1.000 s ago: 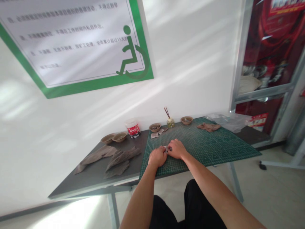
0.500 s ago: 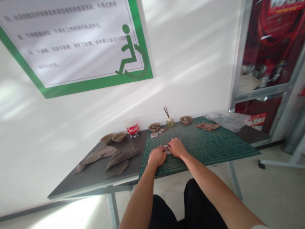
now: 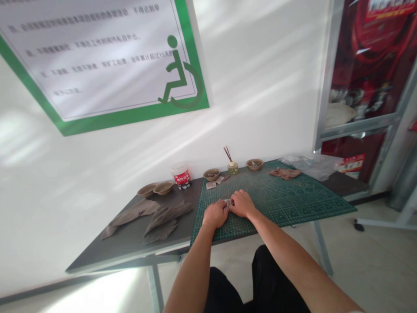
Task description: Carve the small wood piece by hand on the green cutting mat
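On the green cutting mat [image 3: 302, 198], a small pale flat piece [image 3: 227, 202] lies between my two hands, mostly covered by the fingers; its material cannot be told. My left hand [image 3: 215, 214] has its bent fingertips on the piece's left side, with the palm low on the mat. From the right, the closed fingers of my right hand [image 3: 241, 203] grip the piece's other edge. Just beyond my hands lie flat pale squares [image 3: 211, 185] beside a brown bowl [image 3: 211, 174] that holds small dark bits.
Crumpled grey-brown cloths [image 3: 166, 217] and two shallow bowls [image 3: 163, 188] are on the dark table at left. Behind stand a red-labelled tub [image 3: 181, 176], a small jar with sticks [image 3: 232, 167] and another bowl [image 3: 254, 164]. A brown cloth [image 3: 285, 173] and clear plastic [image 3: 314, 164] lie at right.
My fingers have shifted slightly around the pale piece, and less of it shows between my hands. Everything else on the table stays in place.
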A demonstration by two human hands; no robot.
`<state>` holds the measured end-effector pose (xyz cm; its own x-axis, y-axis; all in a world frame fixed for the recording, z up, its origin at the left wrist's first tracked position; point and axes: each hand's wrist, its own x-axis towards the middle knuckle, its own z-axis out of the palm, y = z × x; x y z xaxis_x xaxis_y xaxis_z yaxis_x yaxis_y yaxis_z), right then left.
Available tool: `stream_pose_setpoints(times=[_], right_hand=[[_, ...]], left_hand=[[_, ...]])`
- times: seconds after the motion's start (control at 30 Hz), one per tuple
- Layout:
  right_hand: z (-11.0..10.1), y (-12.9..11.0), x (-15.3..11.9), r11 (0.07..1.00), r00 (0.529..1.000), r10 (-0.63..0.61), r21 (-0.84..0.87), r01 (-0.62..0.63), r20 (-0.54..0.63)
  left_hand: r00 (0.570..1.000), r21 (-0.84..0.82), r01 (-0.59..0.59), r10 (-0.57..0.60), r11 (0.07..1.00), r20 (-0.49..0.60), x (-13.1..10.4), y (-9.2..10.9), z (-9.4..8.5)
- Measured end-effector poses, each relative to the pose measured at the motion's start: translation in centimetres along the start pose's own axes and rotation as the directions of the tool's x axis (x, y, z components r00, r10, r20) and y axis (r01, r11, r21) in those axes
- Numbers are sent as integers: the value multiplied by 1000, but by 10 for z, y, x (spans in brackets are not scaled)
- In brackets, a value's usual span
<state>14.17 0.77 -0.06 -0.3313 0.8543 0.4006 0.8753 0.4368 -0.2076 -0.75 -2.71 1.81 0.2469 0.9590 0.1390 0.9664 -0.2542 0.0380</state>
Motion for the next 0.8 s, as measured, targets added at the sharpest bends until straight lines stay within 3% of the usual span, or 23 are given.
stream_pose_setpoints(times=[0.13,0.53,0.8], right_hand=[[0,-1,1,999,999,44,-23,-45,-27],[-3,0,1,994,993,-109,21,108,41],[-2,-2,0,999,999,24,-33,-23,27]], left_hand=[[1000,14,-8,8,1000,-11,1,-1,1],[999,5,-31,31,1000,-29,2,-4,5],[1000,3,-2,2,1000,-8,1,-1,2]])
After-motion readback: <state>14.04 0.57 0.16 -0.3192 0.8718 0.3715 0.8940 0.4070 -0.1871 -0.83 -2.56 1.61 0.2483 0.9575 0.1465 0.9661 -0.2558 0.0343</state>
